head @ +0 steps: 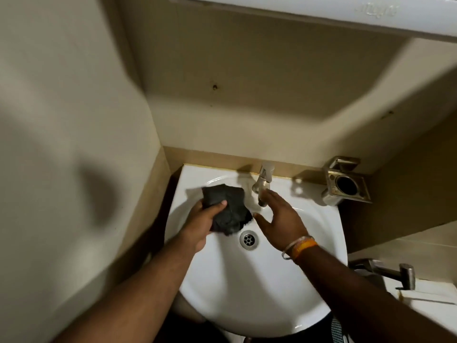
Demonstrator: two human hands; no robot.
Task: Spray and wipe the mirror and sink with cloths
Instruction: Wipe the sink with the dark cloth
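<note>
Left hand: the left hand (pixel 197 219) gripped a crumpled dark cloth (pixel 228 209), thumb curled over the top of it, fingers hidden beneath.
Cloth position: it was held over the upper left of the basin, left of the tap, its lower edge hanging just above the drain (pixel 248 240); whether it touched the porcelain could not be told.
Right hand: the right hand (pixel 279 219) was spread and relaxed, holding nothing, its fingertips at or just under the spout of the tap (pixel 263 184); contact with the spout was unclear.
Sink: the white sink (pixel 247 293) sat in a corner, its rim against the wall at the back; no running water could be made out.
Mirror: only a white frame edge (pixel 321 16) showed at the top, the glass itself out of view.
Nearby: a metal holder (pixel 346 184) was fixed to the wall right of the tap.
Risk: a loose fold of cloth could drag over the drain and snag or soak there.
Risk: a sweep toward the tap could knock its lever and start water.
</note>
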